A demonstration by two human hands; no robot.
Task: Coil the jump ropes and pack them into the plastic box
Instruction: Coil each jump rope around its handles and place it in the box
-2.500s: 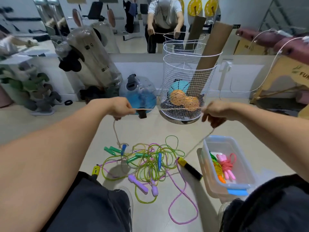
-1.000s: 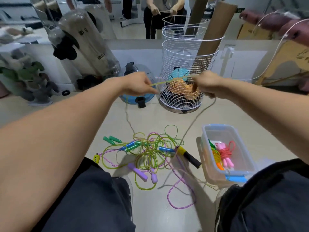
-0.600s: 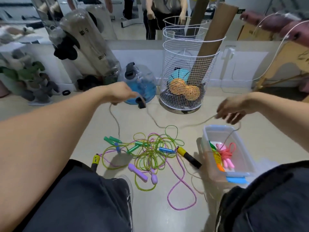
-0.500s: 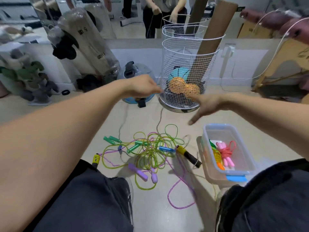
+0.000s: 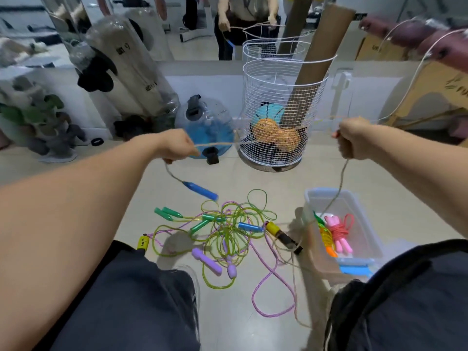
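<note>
Both grips, left hand (image 5: 177,145) and right hand (image 5: 350,140), are now pinching the tan rope (image 5: 253,142), stretching it apart again; its blue handle (image 5: 200,190) is lifting off the floor below the left grip, so coiling is progressing.

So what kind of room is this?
Probably a gym or exercise studio: a wall mirror runs along the back, a white wire basket holds balls, and colourful jump ropes lie tangled on the floor.
</note>
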